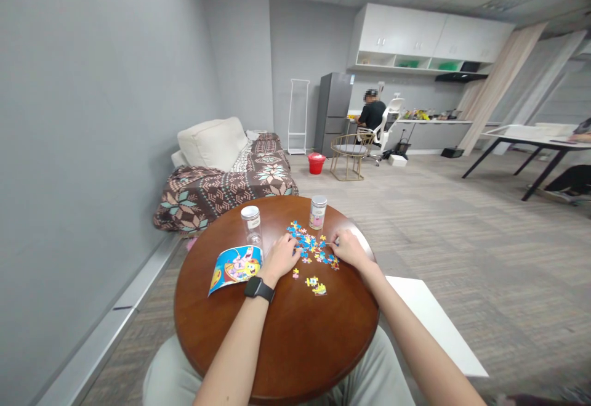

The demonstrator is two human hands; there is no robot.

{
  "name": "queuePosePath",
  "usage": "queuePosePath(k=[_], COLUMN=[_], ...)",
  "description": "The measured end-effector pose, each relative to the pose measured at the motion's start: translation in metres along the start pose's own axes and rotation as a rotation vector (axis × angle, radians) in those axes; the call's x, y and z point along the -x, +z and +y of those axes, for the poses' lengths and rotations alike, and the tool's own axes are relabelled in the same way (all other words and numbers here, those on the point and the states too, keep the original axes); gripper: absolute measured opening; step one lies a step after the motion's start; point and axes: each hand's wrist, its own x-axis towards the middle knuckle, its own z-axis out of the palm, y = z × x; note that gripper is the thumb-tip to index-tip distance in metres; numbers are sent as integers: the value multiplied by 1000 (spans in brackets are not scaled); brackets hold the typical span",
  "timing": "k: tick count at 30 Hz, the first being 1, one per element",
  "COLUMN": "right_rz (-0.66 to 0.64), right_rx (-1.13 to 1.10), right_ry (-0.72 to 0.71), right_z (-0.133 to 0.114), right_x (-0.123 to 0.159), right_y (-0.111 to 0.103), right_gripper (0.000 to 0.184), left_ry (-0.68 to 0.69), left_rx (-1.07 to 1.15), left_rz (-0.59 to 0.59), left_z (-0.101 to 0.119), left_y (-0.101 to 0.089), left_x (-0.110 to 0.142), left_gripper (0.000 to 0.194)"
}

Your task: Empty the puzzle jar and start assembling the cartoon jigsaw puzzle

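On a round brown wooden table [277,344] lies a loose heap of jigsaw puzzle pieces [310,243], mostly blue with some yellow and pink. My left hand [281,257], wearing a black watch, rests at the heap's left edge, thumb apart from the fingers. At the right edge, my right hand [349,248] has its fingers curled together, seemingly on a puzzle piece at the tips. Nearer me are a few yellow pieces [318,288], some apparently joined. A curled cartoon picture sheet [235,267] lies left of my left hand.
Two clear jars stand behind: a left jar [252,226] with a white lid and a right jar [317,213] with a silvery lid. Beyond are a covered sofa [263,172], a red bucket [316,164], a gold-framed chair [348,150] and a seated person [373,113].
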Motion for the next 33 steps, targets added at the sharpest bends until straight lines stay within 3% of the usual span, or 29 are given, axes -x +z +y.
queuePosePath(k=[4, 7, 9, 12, 15, 20, 33], right_rz=[70, 86, 130, 182, 165, 159, 157], right_rx=[-454, -800, -888, -921, -940, -935, -817], right_ry=[-4, 33, 55, 49, 40, 20, -25], right_z=[-8, -26, -36, -43, -43, -41, -45], right_x=[9, 18, 22, 28, 33, 38, 44], right_y=[9, 15, 17, 15, 13, 11, 7], right_gripper=[15, 30, 33, 34, 35, 36, 31], left_ry=[6, -4, -27, -41, -33, -17, -11], left_rx=[105, 348, 572, 905, 1078, 1154, 1194], left_rz=[32, 76, 72, -13, -82, -120, -154], left_z=[1, 6, 10, 14, 15, 17, 20], left_y=[0, -3, -4, -4, 0, 0, -2], left_x=[-2, -5, -7, -9, -10, -10, -8], left_gripper=[21, 16, 16, 23, 30, 38, 29])
